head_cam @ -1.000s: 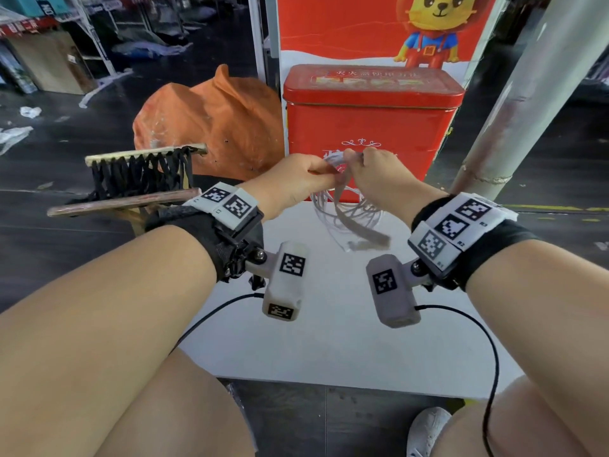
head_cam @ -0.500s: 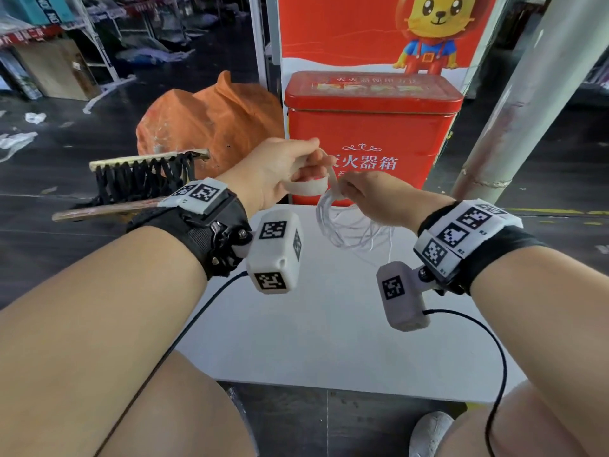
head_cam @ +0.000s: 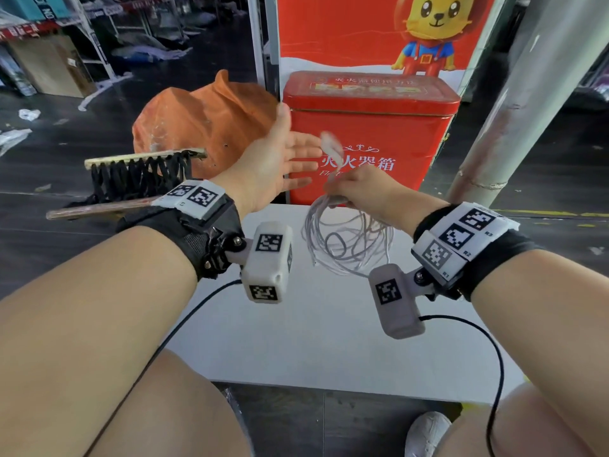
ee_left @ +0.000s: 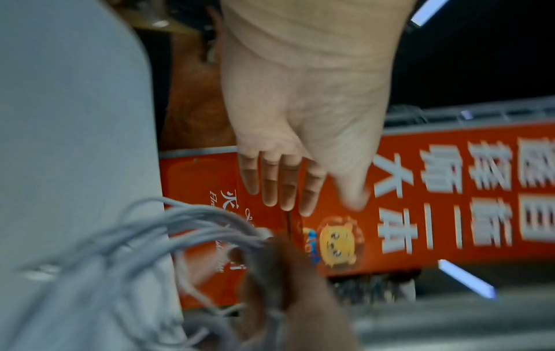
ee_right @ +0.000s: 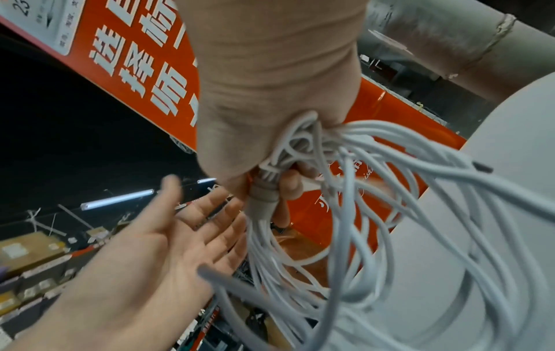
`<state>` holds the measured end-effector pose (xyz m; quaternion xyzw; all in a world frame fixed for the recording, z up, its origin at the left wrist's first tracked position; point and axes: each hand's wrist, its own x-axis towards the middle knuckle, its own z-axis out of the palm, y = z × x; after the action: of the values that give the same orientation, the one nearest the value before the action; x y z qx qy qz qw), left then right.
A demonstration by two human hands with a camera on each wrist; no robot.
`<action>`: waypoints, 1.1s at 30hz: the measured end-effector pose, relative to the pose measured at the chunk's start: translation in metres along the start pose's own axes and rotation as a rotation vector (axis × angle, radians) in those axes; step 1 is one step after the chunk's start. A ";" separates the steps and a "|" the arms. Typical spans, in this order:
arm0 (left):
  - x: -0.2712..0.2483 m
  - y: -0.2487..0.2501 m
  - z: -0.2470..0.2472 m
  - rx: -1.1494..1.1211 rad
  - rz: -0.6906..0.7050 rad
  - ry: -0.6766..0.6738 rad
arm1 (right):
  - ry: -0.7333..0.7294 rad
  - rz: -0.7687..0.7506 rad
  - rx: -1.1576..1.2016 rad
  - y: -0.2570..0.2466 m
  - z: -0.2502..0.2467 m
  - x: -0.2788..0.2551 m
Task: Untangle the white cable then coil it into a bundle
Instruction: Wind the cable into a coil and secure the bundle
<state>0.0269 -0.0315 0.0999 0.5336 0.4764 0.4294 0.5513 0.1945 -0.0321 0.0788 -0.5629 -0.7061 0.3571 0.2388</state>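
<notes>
While the white table (head_cam: 296, 341) lies under everything, the red fire-extinguisher box (head_cam: 372, 127) stands at its 12 o'clock. The white cable (head_cam: 349, 239) hangs in loose loops above the tabletop, gripped at the top by the right hand (head_cam: 362, 189). The left hand (head_cam: 276, 163), at the bundle's 10 o'clock, is flat, fingers straight, holding nothing. A good finish would probably pinch the loops together before wrapping the blurred tail at 12 o'clock.

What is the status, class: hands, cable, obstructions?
Left hand open, holding nothing. Right hand grips the white cable, loops hanging above the white table. Nothing in the way.
</notes>
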 end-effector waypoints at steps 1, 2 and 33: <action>-0.002 -0.003 0.003 0.149 0.061 0.004 | 0.035 0.037 0.029 -0.002 -0.001 -0.001; -0.002 -0.006 0.005 0.309 0.128 -0.021 | 0.069 0.056 0.029 -0.003 -0.002 0.000; 0.007 -0.016 0.016 0.934 0.600 0.197 | 0.441 -0.032 -0.034 -0.012 -0.009 0.008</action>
<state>0.0434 -0.0286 0.0830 0.7905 0.4926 0.3584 0.0631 0.1912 -0.0237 0.0931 -0.6201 -0.6515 0.2097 0.3835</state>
